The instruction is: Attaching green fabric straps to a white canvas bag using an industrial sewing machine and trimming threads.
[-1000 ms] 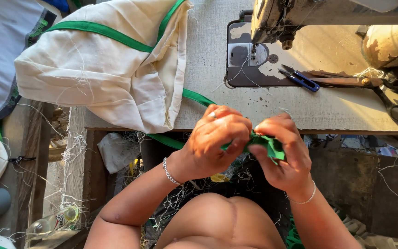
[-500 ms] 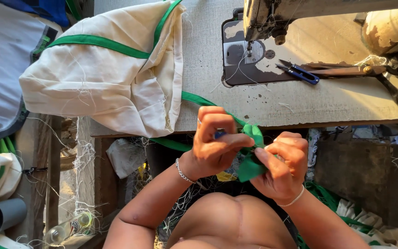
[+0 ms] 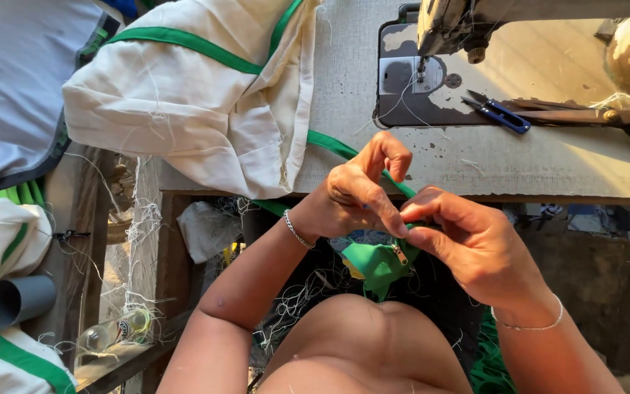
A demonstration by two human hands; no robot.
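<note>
Far left I see a grey pipe (image 3: 17, 299) beside folded cream cloth, and a clear bottle (image 3: 114, 332) among loose threads. On the tabletop (image 3: 548, 164) lies a cream bag with green trim (image 3: 198, 102), its green strap (image 3: 333, 146) running down toward my hands. My left hand (image 3: 355, 193) has its grip pinched shut, thumb and forefinger closed on the green fabric piece (image 3: 377, 263), which hangs just below the tabletop's front edge, above my lap, with a small metal zipper pull (image 3: 399, 253) showing on it. My right hand (image 3: 475, 244) meets it fingertip to fingertip, its grip closed on the same fabric. Farther right sit the sewing machine (image 3: 446, 29), blue thread snips (image 3: 501, 113) and large scissors (image 3: 585, 115).
</note>
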